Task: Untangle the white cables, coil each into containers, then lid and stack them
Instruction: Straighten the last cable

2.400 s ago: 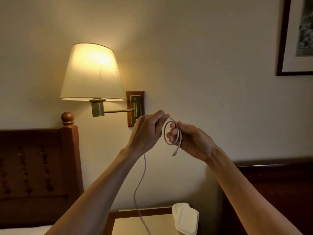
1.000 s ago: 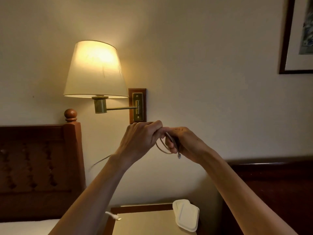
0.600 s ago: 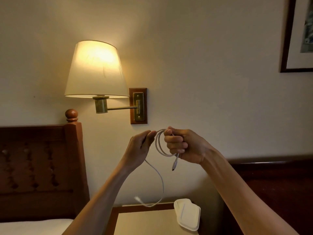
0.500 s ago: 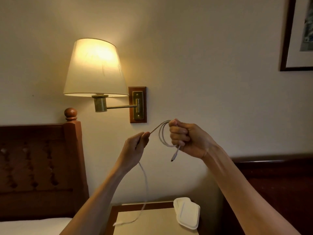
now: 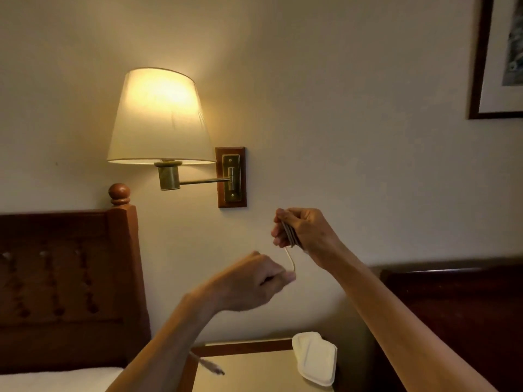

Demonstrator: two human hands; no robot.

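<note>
Both hands are raised in front of the wall, below and to the right of the wall lamp. Head view: the right hand is closed in a fist round several gathered turns of the white cable, the strands showing as dark parallel lines between thumb and curled fingers. One short run of cable drops from that fist and bends down to the left hand, which sits lower and nearer the lamp's side; its fingers are curled and its fingertips pinch the cable just under the bend. The two hands are near each other but apart.

Against the frame half a second earlier: the right hand then showed an open loop hanging clear of its knuckles — now the turns are drawn tight into the fist and no open loop shows. The left hand was level with the right and has since dropped below it. The long tail that hung down to the nightstand is now mostly hidden behind the left forearm; only its blurred free end shows, in the air over the nightstand's left edge.

The cable is thin, pale and dim in the lamp light. A white lidded container lies on the nightstand, well below the lamp and to its right, clear of both hands. The plug type on the free end cannot be made out.
</note>
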